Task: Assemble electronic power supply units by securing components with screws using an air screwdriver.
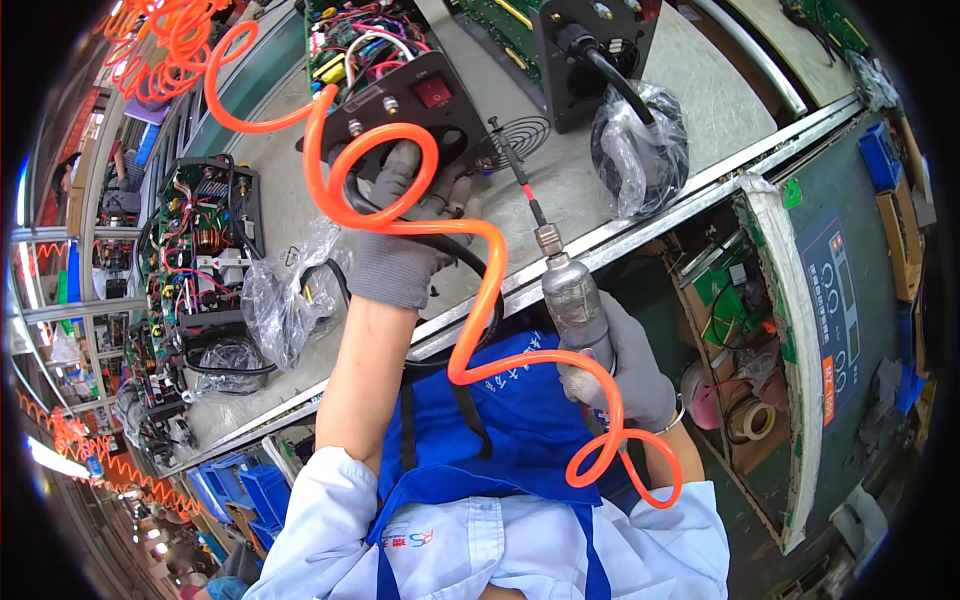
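Observation:
My left hand (415,215), in a grey glove, reaches to the black end panel (430,115) of an open electronic unit. Its fingers are bent at the panel's round opening, partly behind an orange coiled air hose (490,260); what they grip is hidden. A black cable (465,250) runs across that hand. My right hand (635,365), also gloved, is closed around a metal-bodied power screwdriver (575,300). The tool's long bit (515,165) points up and away, its tip beside a black wire fan guard (528,135). A red switch (432,93) sits on the panel.
Another unit (600,55) with a plastic-bagged cable (640,150) stands on the metal bench at right. More open units (205,220) and bagged cables (300,290) line the left. The bench's metal edge (640,235) runs in front of me; a shelf (740,390) holds parts below right.

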Demonstrator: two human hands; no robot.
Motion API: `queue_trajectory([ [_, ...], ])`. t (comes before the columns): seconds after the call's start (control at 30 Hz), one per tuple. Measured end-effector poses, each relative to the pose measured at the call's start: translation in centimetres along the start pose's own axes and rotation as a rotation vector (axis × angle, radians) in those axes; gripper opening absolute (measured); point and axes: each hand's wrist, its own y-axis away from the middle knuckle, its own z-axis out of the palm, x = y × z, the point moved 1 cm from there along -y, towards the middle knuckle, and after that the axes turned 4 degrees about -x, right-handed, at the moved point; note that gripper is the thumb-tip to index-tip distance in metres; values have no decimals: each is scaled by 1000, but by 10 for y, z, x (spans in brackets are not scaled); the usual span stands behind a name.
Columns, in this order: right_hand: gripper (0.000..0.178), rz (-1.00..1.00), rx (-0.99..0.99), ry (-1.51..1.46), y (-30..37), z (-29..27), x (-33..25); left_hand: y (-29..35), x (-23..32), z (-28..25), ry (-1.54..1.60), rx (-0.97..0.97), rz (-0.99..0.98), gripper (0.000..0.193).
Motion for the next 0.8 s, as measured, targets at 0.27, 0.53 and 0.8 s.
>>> queue_trajectory([
  [0.27, 65, -75, -16, 99, -8, -5, 6, -22, -9, -13, 163, -80, -73, 36],
  [0.53, 62, -64, -10, 109, -6, -6, 11, -15, -8, -2, 91, 95, -155, 33],
  [0.8, 64, -52, -30, 119, -7, -6, 7, -22, -3, -6, -101, 82, -20, 30],
])
